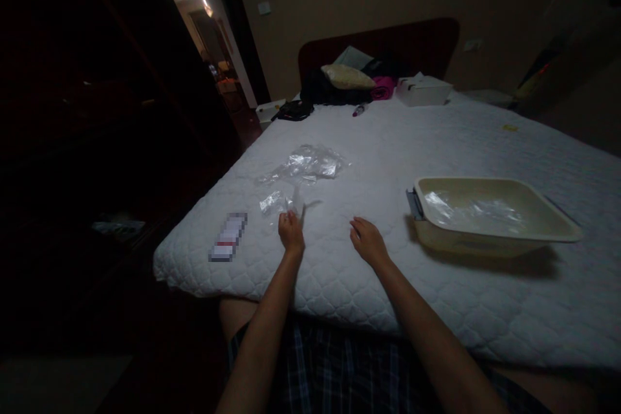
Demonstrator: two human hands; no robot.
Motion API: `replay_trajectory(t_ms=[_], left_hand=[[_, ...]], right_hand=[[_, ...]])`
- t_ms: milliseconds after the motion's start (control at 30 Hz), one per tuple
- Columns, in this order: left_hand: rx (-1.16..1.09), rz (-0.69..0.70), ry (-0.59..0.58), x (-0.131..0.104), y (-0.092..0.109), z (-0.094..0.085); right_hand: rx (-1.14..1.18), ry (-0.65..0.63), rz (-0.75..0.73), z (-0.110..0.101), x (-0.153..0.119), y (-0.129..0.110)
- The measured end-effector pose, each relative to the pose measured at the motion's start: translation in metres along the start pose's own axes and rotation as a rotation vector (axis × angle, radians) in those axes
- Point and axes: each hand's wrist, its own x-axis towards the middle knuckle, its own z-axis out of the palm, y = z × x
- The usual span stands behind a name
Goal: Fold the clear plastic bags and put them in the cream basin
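Note:
My left hand (291,233) is above the white quilted bed, its fingers pinched on a clear plastic bag (297,199) that stands up from the grip. Just past it lies another small clear bag (270,202), and farther off is a loose pile of crumpled clear bags (310,162). My right hand (369,240) hovers over the quilt a short way to the right. Its fingers are bent and slightly apart, and I see nothing in them. Right of that hand stands a cream plastic bin (485,242) with clear bags (490,215) inside.
A phone-shaped, pixelated item (228,237) lies left of my left hand. Toward the headboard (378,39) are a pillow (348,76), a magenta bundle (383,87), a white box (424,90) and a dark bag (294,110). The quilt's edge (349,317) runs above my lap.

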Motion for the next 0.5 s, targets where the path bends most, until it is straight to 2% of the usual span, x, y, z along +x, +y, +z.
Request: replay_trajectory(t_ms=[100,233,333,433,500], left_hand=[[-0.073,-0.045,0.027,0.008,0.005,0.002],[-0.322,-0.072,0.057,0.018,0.027,-0.002],[-0.535,-0.136,-0.032,0.019,0.049,-0.008],[-0.776,-0.35,-0.165,0.014,0.067,-0.01],[-0.839,-0.466,-0.242,0.007,0.074,-0.007]], right_hand=[[0.002,-0.003,0.001,-0.001,0.0,-0.001],[-0.004,0.001,0.004,-0.001,0.0,-0.001],[0.001,0.002,0.006,-0.001,0.0,-0.001],[0.029,-0.001,0.009,-0.002,0.0,-0.001],[0.079,-0.002,0.031,-0.003,0.0,-0.001]])
